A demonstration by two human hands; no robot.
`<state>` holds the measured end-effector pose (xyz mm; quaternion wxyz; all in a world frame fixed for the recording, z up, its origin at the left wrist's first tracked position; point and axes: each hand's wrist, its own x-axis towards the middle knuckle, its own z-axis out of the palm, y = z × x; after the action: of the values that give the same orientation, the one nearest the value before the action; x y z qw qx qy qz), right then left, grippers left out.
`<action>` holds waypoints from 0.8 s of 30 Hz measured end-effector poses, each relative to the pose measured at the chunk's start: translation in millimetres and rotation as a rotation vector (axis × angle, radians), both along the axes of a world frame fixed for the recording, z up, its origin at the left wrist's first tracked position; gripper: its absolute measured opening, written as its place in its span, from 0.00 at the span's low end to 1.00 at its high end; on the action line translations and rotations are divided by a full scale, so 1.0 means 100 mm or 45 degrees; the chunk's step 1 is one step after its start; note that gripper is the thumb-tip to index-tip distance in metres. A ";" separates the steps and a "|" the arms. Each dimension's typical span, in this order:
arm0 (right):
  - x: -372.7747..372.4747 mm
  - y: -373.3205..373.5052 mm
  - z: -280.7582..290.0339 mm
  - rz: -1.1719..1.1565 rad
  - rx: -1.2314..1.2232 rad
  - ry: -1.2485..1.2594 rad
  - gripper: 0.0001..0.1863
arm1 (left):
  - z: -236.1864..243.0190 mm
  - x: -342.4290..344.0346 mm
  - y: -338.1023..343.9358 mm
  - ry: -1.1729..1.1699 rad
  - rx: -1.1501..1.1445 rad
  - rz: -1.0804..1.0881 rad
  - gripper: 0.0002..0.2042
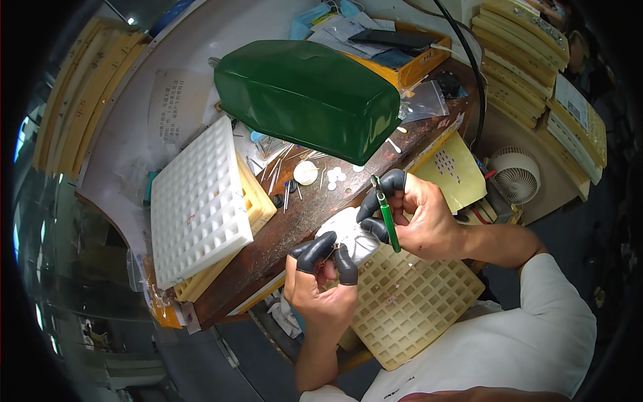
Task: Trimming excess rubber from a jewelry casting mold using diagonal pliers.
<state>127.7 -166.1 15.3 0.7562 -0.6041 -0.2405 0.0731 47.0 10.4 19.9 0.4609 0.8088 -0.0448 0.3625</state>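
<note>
Black finger cots cover several fingertips of both hands. My left hand (320, 288) is closed, its fingertips pinched on a tiny thing too small to name. Beside it, my right hand (425, 218) holds a slim hand tool with green handles (387, 221), which looks like small pliers. The tool's metal end points up and away from the left fingertips. A shiny white wrapped pad (358, 242) lies under the fingers at the bench edge. Below both hands is a cream tray with square pockets (415, 305); a few tiny pieces lie on it.
A green lamp hood (301, 100) hangs low over the dark wooden bench (258, 258). A white grid tray (197, 208) leans on yellow ones at left. Thin tools and a round white pot (305, 173) lie beyond the hands. A small fan (514, 175) and stacked trays (522, 67) stand right.
</note>
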 end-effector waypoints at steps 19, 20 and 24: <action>-0.05 -0.02 0.01 0.018 0.067 -0.021 0.19 | -0.01 -0.05 0.00 0.135 -0.362 -0.085 0.13; -0.05 -0.02 0.03 0.007 0.047 -0.012 0.18 | 0.00 -0.06 0.01 0.133 -0.363 -0.080 0.13; -0.07 -0.03 0.01 -0.016 0.023 -0.025 0.18 | 0.02 -0.10 0.03 0.216 -0.302 -0.120 0.16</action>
<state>121.1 -169.0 16.7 0.7598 -0.5993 -0.2446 0.0602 37.4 13.1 21.4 0.5720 0.7733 -0.0004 0.2737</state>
